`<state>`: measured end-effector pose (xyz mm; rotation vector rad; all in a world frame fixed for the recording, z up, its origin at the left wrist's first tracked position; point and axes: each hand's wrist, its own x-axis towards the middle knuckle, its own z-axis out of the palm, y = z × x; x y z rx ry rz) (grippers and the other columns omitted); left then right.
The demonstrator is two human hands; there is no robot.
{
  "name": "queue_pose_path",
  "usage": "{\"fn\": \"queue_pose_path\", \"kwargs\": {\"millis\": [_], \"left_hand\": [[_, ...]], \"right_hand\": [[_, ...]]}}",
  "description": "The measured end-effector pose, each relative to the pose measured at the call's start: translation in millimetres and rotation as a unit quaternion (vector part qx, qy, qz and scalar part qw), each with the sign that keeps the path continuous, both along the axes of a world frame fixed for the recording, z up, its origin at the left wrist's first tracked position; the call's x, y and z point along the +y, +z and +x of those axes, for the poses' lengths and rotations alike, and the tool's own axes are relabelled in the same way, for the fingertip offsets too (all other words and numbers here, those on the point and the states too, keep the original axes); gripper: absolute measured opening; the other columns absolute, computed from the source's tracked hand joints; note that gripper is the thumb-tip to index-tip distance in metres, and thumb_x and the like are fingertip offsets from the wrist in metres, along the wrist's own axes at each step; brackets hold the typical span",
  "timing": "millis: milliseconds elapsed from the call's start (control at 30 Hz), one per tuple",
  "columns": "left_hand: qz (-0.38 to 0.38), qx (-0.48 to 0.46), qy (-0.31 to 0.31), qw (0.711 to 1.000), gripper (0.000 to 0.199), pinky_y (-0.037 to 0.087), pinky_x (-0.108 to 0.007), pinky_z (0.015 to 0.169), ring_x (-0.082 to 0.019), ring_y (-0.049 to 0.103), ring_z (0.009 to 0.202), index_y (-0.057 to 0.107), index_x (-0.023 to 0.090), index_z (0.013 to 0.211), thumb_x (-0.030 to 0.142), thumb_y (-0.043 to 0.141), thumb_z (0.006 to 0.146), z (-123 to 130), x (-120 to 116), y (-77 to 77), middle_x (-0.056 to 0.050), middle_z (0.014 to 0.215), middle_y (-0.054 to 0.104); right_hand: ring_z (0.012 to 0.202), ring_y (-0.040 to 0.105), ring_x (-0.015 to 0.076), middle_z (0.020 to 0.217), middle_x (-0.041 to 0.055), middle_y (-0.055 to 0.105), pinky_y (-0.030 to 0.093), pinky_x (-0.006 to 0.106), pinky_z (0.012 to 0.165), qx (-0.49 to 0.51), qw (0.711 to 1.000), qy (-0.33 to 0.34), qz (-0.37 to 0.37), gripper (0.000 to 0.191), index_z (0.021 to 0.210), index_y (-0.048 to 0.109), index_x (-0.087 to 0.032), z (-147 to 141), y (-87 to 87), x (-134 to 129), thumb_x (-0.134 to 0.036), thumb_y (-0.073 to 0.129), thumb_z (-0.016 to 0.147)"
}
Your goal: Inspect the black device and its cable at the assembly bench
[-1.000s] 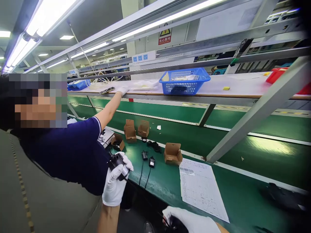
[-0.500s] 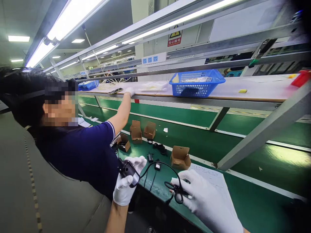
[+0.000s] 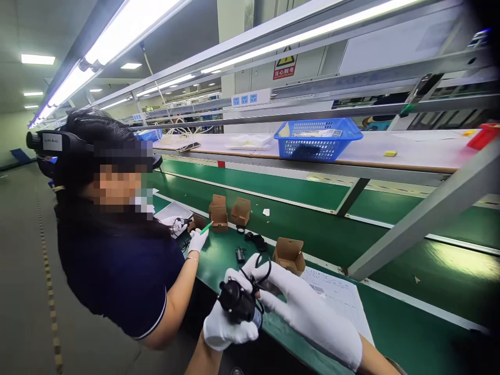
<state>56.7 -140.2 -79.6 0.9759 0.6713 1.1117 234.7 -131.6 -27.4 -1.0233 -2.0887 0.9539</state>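
My left hand (image 3: 226, 328), in a white glove, grips a small black device (image 3: 236, 303) in front of the green bench edge. My right hand (image 3: 300, 307), also gloved, holds the device's looped black cable (image 3: 261, 271) just above it, the two hands touching. Beyond them on the bench lie an open brown cardboard box (image 3: 289, 254) and a loose black part with a cord (image 3: 239, 254).
A co-worker in a dark blue shirt (image 3: 117, 276) sits at my left, a gloved hand (image 3: 198, 239) holding a green pen. Several small cardboard boxes (image 3: 219, 211) stand on the green bench. A printed sheet (image 3: 339, 297) lies at right. A blue basket (image 3: 316, 138) sits on the upper shelf.
My hands have come together and moved right; the cable is now gathered at the device. The co-worker's arm has come down from the shelf to the bench, holding a green pen.
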Motion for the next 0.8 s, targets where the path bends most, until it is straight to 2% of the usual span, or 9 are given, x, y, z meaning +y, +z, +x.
{"fn": "queue_pose_path", "kwargs": {"millis": [100,200,333,433,500,567,633,700,800], "left_hand": [[0.035,0.027,0.024,0.999,0.066,0.034,-0.051,0.111,-0.035,0.049,0.125,0.061,0.023,0.113,0.053,0.086,0.059,10.6,6.6,-1.4,-0.012,0.126,0.059],[0.053,0.04,0.028,0.997,0.092,0.038,-0.049,0.108,-0.031,0.053,0.118,0.049,0.026,0.129,0.033,0.092,0.048,16.1,11.3,1.1,-0.01,0.127,0.056],[0.067,0.044,-0.013,0.997,0.109,0.047,-0.044,0.096,-0.024,0.061,0.1,0.025,0.031,0.148,0.012,0.08,0.056,20.5,17.9,15.9,-0.009,0.123,0.058],[0.075,0.036,-0.044,0.996,0.099,0.049,-0.038,0.088,-0.022,0.063,0.094,0.034,0.028,0.146,0.008,0.074,0.057,22.4,23.8,26.5,-0.007,0.113,0.062],[0.075,0.027,-0.05,0.996,0.079,0.049,-0.034,0.078,-0.021,0.063,0.084,0.052,0.021,0.131,0.014,0.076,0.056,22.7,25.9,30.9,-0.005,0.093,0.066],[0.068,-0.01,-0.049,0.996,0.058,0.046,-0.032,0.07,-0.019,0.061,0.072,0.061,0.016,0.114,0.025,0.078,0.059,22.9,25.0,35.5,-0.004,0.077,0.064],[0.064,-0.075,-0.022,0.995,0.051,0.044,-0.032,0.069,-0.016,0.057,0.069,0.062,0.016,0.108,0.034,0.078,0.063,23.8,21.5,42.6,-0.003,0.077,0.061],[0.06,-0.137,0.016,0.989,0.054,0.044,-0.033,0.072,-0.013,0.052,0.068,0.06,0.019,0.113,0.035,0.077,0.065,24.7,17.6,52.0,-0.002,0.083,0.058],[0.078,-0.158,0.038,0.984,0.056,0.045,-0.032,0.072,-0.013,0.051,0.067,0.058,0.019,0.115,0.035,0.078,0.066,19.9,15.3,62.8,-0.001,0.081,0.056]], "right_hand": [[0.098,0.063,0.0184,0.108,0.0066,0.066,0.054,0.034,0.089,0.016,0.997,-0.054,0.044,0.015,0.105,0.059,-0.023,-4.9,-4.7,2.5,-0.028,0.049,0.094],[0.099,0.064,0.0193,0.108,0.0062,0.067,0.054,0.035,0.093,-0.033,0.996,-0.056,0.068,0.017,0.104,0.061,-0.024,-0.3,5.9,1.7,-0.029,0.047,0.095],[0.104,0.066,0.0225,0.109,0.006,0.07,0.054,0.036,0.092,-0.085,0.995,0.005,0.047,0.021,0.107,0.062,-0.025,21.2,30.1,-1.8,-0.034,0.049,0.093],[0.081,0.07,0.0203,0.087,0.0053,0.071,0.057,0.033,0.073,-0.007,0.998,-0.018,-0.056,0.027,0.092,0.059,-0.023,40.1,26.6,2.9,-0.045,0.045,0.096],[0.059,0.063,0.0159,0.072,0.0025,0.066,0.053,0.029,0.058,0.098,0.985,-0.071,-0.121,0.038,0.081,0.054,-0.022,50.1,9.0,11.4,-0.055,0.041,0.096],[0.062,0.062,0.016,0.077,0.0035,0.066,0.053,0.031,0.06,0.168,0.972,-0.086,-0.137,0.042,0.087,0.053,-0.022,54.2,-17.2,21.2,-0.062,0.043,0.093],[0.09,0.065,0.022,0.101,0.0093,0.068,0.054,0.038,0.083,0.146,0.981,-0.018,-0.129,0.048,0.103,0.057,-0.021,49.2,-47.0,27.6,-0.065,0.053,0.086],[0.116,0.057,0.0283,0.124,0.0139,0.062,0.044,0.046,0.104,0.074,0.983,0.091,-0.143,0.061,0.119,0.059,-0.019,35.8,-75.5,26.9,-0.067,0.062,0.08],[0.121,0.055,0.0279,0.13,0.0131,0.06,0.038,0.045,0.109,0.038,0.967,0.189,-0.168,0.06,0.12,0.062,-0.019,12.4,-107.7,14.7,-0.065,0.059,0.083]]}}
